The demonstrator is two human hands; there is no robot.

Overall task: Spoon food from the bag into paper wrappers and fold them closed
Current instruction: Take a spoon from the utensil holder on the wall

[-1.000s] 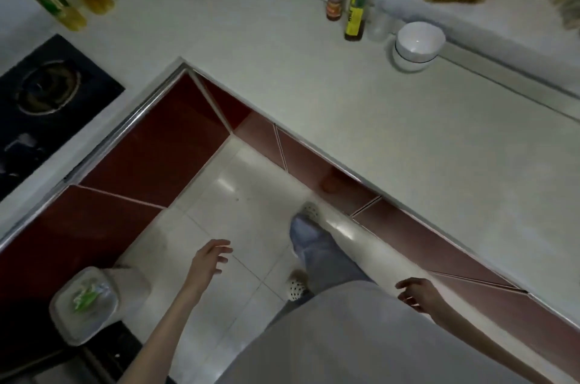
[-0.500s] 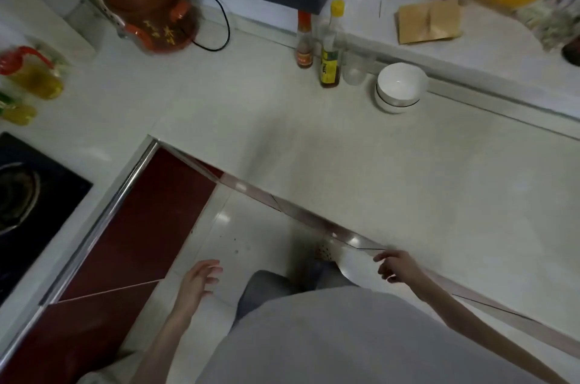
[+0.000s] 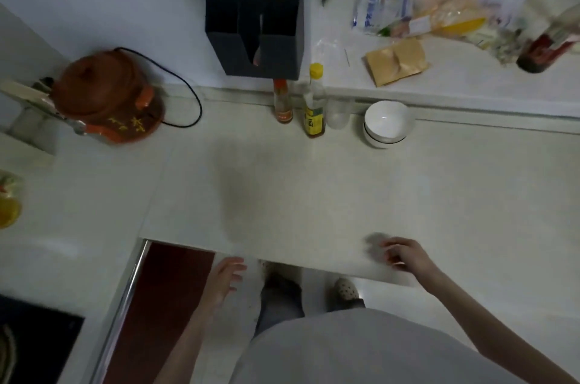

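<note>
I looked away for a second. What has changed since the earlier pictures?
The right hand rose from beside the body to above the counter edge; the left hand stays low, open. Neither holds anything. Bowls and bottles stand untouched.

Grey top [image 3: 361, 349] — perforated pale slippers [image 3: 345, 288].
</note>
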